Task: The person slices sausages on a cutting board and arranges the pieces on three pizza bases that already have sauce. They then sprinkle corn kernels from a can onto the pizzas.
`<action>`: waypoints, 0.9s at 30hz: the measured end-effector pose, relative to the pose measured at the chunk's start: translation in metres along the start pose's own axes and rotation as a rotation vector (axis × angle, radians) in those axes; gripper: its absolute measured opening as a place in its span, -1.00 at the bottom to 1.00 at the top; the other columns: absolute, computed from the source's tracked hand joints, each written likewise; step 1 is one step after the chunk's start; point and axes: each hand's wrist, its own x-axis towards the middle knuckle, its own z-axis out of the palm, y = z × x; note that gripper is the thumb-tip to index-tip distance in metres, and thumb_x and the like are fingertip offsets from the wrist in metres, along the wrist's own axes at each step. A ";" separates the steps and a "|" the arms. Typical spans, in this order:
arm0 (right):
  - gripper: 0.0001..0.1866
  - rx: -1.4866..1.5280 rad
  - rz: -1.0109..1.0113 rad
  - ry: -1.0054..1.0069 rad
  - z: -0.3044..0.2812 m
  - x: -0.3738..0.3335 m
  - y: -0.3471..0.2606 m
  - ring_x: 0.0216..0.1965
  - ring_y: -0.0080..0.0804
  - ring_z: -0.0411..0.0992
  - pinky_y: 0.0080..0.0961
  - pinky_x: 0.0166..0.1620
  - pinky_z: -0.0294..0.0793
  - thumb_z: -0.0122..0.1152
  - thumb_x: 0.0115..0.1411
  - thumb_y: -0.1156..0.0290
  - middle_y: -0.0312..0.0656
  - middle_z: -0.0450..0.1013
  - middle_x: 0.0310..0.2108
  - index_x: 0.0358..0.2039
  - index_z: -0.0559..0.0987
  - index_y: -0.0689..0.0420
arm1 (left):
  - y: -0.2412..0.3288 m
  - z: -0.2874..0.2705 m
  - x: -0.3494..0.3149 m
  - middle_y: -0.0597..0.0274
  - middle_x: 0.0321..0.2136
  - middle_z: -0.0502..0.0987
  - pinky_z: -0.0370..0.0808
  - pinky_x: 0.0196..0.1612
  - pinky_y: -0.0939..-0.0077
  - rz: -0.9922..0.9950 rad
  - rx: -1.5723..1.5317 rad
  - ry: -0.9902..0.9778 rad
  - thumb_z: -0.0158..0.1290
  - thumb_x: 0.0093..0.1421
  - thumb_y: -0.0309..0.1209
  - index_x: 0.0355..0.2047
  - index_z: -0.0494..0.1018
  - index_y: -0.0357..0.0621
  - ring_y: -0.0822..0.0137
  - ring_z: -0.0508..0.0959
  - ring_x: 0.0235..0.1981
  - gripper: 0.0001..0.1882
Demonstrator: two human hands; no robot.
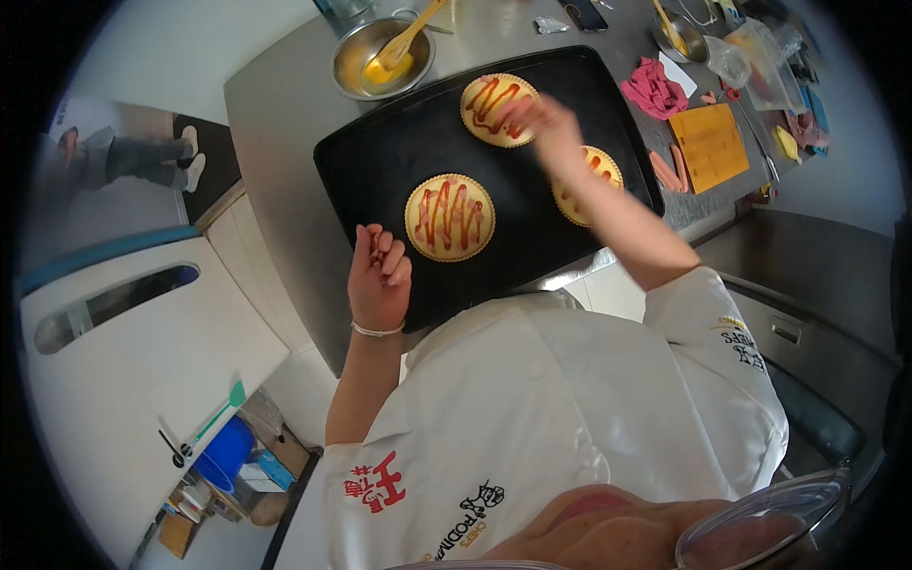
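Note:
Three round dough bases with crimped edges lie on a black baking tray [380, 152]. Red sauce runs in zigzags over the near-left base [450, 218], which also carries small pinkish pieces. Over the far base [494, 110] reaches my right hand [546, 128], its fingers smeared by motion and hiding part of the topping. My right forearm partly covers the third base [600, 171]. Beside the near-left base, above the tray's left edge, my left hand [380, 277] is turned up with its fingers curled in; what lies in it cannot be made out.
A steel bowl [346, 68] with yellow liquid and a wooden-handled brush [404, 43] stands beyond the tray. To the right are sausages [668, 171], a cutting board [709, 147], a pink cloth [655, 90] and another bowl [693, 46]. A person's legs [152, 157] show at far left.

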 end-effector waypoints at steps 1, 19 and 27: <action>-0.84 0.183 0.264 -0.207 0.033 -0.034 -0.030 -0.13 -0.43 0.54 -0.48 0.01 0.49 0.10 0.32 0.40 -0.21 0.59 -0.23 -0.26 0.62 0.17 | -0.004 0.016 0.003 0.36 -0.54 0.34 0.17 -0.61 0.69 0.052 0.038 -0.057 -0.13 0.47 -0.25 -0.25 0.45 -0.13 0.54 0.21 -0.62 -0.74; -0.83 0.735 0.872 -0.246 0.030 -0.032 0.010 -0.52 -0.58 0.41 -0.59 -0.40 0.47 0.03 0.37 0.40 -0.26 0.52 -0.40 -0.31 0.55 0.18 | -0.019 0.058 0.034 0.42 -0.57 0.22 0.11 -0.60 0.67 0.108 0.230 0.015 -0.12 0.48 -0.21 -0.32 0.36 -0.07 0.56 0.16 -0.63 -0.74; -0.71 -0.672 0.068 -0.266 -0.069 0.121 0.038 -0.33 -0.28 0.56 -0.44 -0.20 0.54 0.11 0.34 0.24 -0.12 0.60 -0.33 -0.17 0.66 0.17 | -0.004 -0.008 -0.001 0.39 -0.58 0.26 0.10 -0.64 0.67 -0.030 0.007 0.222 -0.11 0.48 -0.23 -0.33 0.41 -0.08 0.53 0.16 -0.64 -0.73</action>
